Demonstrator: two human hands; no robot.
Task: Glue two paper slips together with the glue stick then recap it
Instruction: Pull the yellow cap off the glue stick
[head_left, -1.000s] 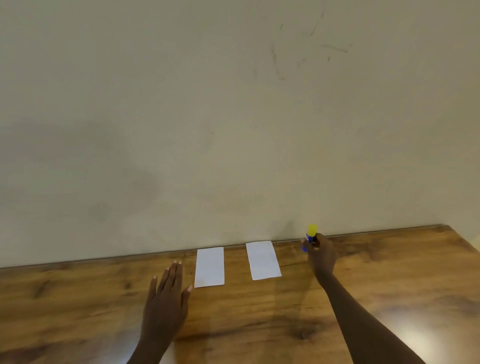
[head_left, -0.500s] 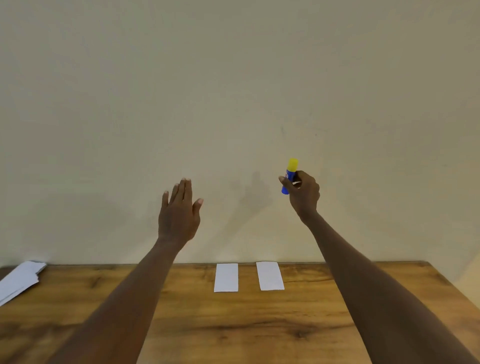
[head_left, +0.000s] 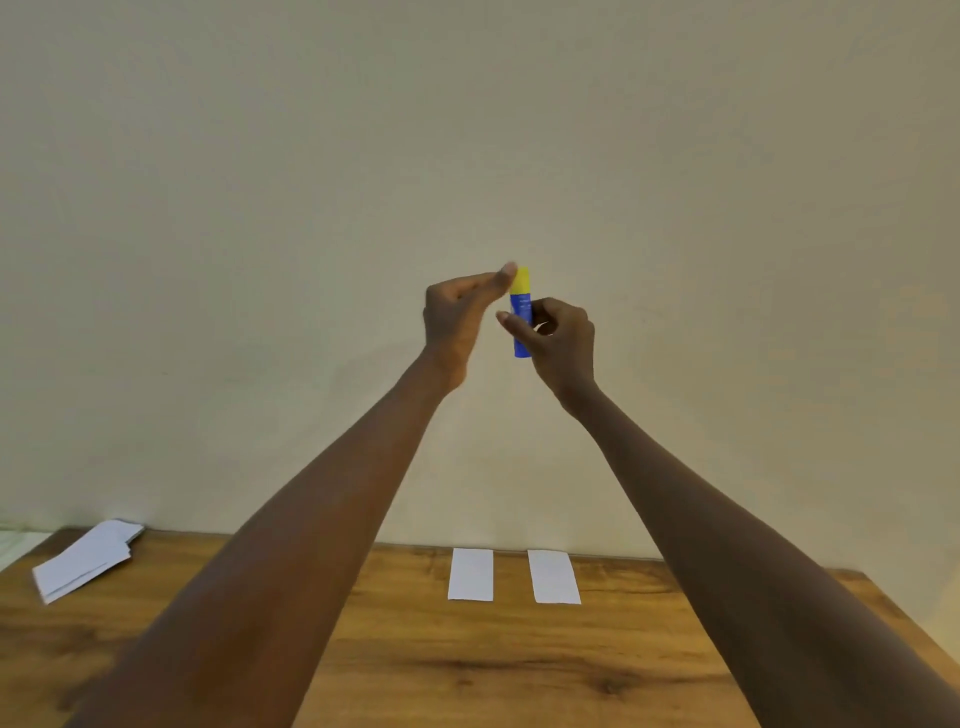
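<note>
- Since half a second ago, left hand has been brought across to the glue stick; both hands are now raised at frame centre, in front of the wall.
- Glue stick is held upright, blue barrel gripped in curled fingers of right hand.
- Yellow cap is still on; left thumb and fingers are closing on it, fingertip touching the cap's side. Full pinch cannot be confirmed.
- Two white paper slips and are lying flat, side by side and apart, at the far edge of the wooden table, lower centre of frame. Neither is touched.
- Stack of spare paper is seen at lower left.
- Step judged: uncapping; no glue applied yet.
- Risks: cap could be jerked off and dropped, since the pull is made in mid-air well above the table; barrel could slip if the right grip is loose; light slips could shift or lift when glue is dragged over them unless pinned down.
</note>
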